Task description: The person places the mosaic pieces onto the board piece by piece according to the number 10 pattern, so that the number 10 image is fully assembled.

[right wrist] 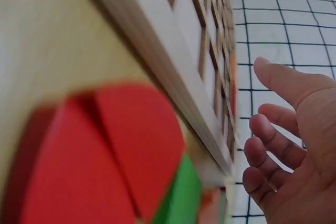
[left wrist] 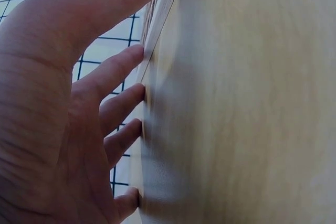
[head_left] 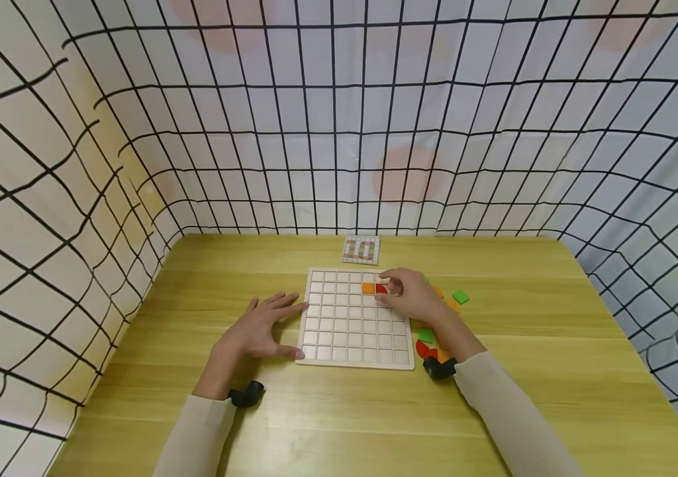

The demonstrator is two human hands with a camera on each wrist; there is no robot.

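A pale wooden grid board [head_left: 353,326] lies on the table. In its upper right part, an orange square tile [head_left: 368,288] sits beside a red rounded tile [head_left: 381,289], which is partly covered. My left hand [head_left: 258,328] has spread fingers, with thumb and fingertips at the board's left edge; the left wrist view shows nothing gripped. Over the board's upper right corner is my right hand [head_left: 413,295], its fingertips by the red tile. From the right wrist view, the fingers [right wrist: 273,145] are loosely bent, the thumb stretched out, and nothing lies between them.
A small card with a coloured grid pattern [head_left: 361,250] lies beyond the board. Loose tiles are scattered right of it, among them a green square [head_left: 461,296], another green tile [head_left: 426,335] and red rounded pieces [right wrist: 139,129]. Black wire mesh [head_left: 333,119] surrounds the table's back and sides.
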